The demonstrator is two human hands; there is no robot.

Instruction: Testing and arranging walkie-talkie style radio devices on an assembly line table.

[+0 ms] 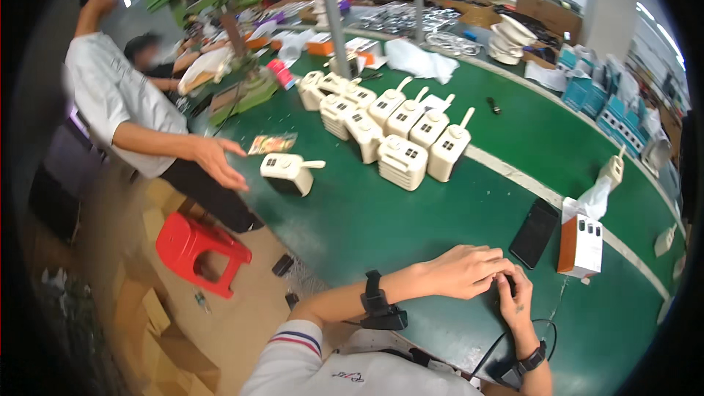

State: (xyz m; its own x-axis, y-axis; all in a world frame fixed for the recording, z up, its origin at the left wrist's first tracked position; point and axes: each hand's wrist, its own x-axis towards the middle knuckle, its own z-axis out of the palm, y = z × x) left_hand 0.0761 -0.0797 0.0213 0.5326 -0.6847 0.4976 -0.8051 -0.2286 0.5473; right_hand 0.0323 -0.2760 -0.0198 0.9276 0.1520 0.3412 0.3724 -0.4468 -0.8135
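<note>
My left hand (460, 273) and my right hand (518, 302) meet over the near right part of the green table. Their fingers are bent and pressed together. A small dark thing shows between them, mostly hidden and too small to name. Just beyond the hands lies a black smartphone (534, 232), flat on the table. To its right stands a white and orange box (581, 247), with a clear plastic bag (595, 199) at its top. Neither hand touches the phone or the box.
Several cream box-shaped devices (402, 163) with strap handles stand mid-table; one (287, 172) sits apart at the left edge. A co-worker's open hand (218, 161) reaches near it. A red stool (202, 253) stands on the floor. Teal boxes (620, 126) line the far right.
</note>
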